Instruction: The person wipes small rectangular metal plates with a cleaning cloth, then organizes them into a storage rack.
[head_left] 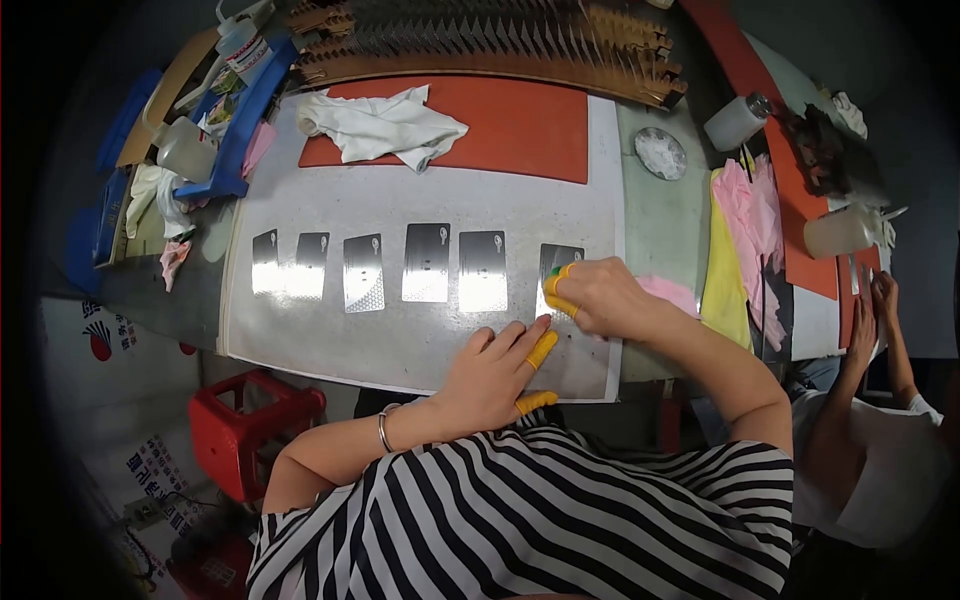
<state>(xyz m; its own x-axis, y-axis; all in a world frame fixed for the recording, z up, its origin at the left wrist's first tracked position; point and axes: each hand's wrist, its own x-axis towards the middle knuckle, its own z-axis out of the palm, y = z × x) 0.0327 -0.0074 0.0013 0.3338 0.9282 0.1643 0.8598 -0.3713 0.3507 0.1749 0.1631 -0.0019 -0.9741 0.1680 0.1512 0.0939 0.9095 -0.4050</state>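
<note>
- The right hand (600, 297), curled with yellow rubber finger cots on its fingertips (553, 285), rests on the sixth, rightmost thin rectangular shiny metal plate (553, 258) in a row of plates; the fingertips press on the plate's lower part, and whether they pinch it or only hold it down cannot be told.
- The left hand (497, 370) lies flat and open on the grey paper sheet (400, 340) covering the bench (655, 215), holding nothing, just below and left of that plate; its own cots point toward the right hand.
- The plate stands with its long axis running away from the person, like the five other metal plates (425, 263) stretching off to the left, apart from each other. The right hand is the nearer one.
- Behind the row lies an orange rubber mat (530, 125) with a crumpled white cloth (385, 125) on it, and beyond that a brown toothed rack (500, 45).
- Blue plastic trays (245, 120) with white squeeze bottles sit at far left; a round grey dish (660, 153), a white bottle (735, 122) and pink and yellow cloths (740, 250) at right.
- White signs with blue and red print (105, 335) show below the bench beside a red plastic stool (250, 425).
- Another person's hands (870, 320) work at far right.
</note>
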